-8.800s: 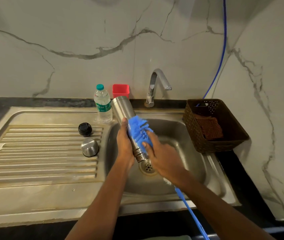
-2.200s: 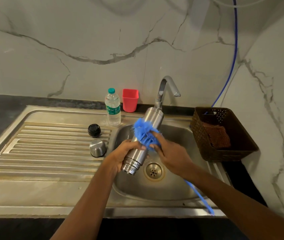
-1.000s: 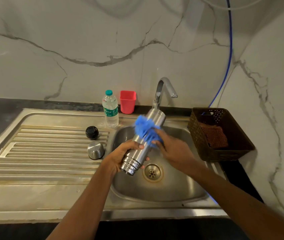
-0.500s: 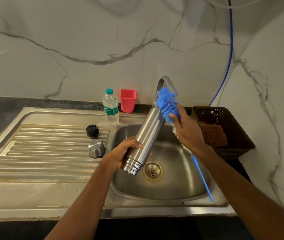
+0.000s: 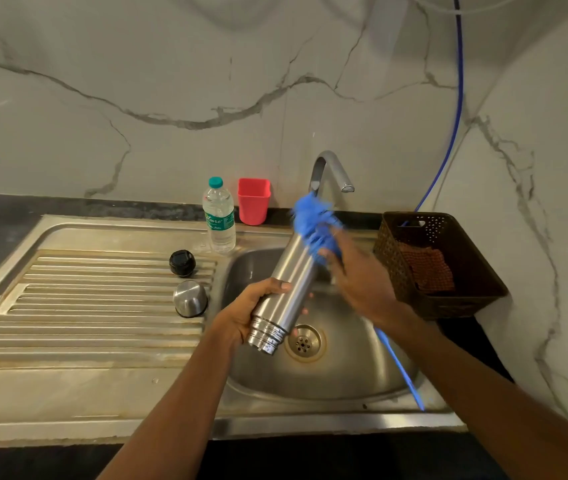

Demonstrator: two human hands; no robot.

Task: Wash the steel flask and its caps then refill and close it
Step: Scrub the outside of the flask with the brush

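My left hand point(image 5: 246, 315) grips the steel flask point(image 5: 287, 284) near its threaded mouth, which points down toward me over the sink basin point(image 5: 355, 368). The flask's base tilts up toward the tap. My right hand point(image 5: 358, 280) holds the blue bottle brush point(image 5: 313, 223), pressing its bristle head against the flask's upper end. The brush's thin blue handle runs down past my right forearm. On the draining board stand the black inner cap point(image 5: 182, 262) and the steel outer cap point(image 5: 190, 298).
A tap point(image 5: 331, 171) rises behind the basin. A plastic water bottle point(image 5: 219, 220) and a red cup point(image 5: 254, 206) stand at the back rim. A brown basket point(image 5: 438, 265) with a scrub pad sits to the right. The ribbed draining board point(image 5: 85, 306) lies to the left.
The brush head slid from the flask's middle up to its raised base end, then slightly down. My left hand keeps the flask tilted in the same place.
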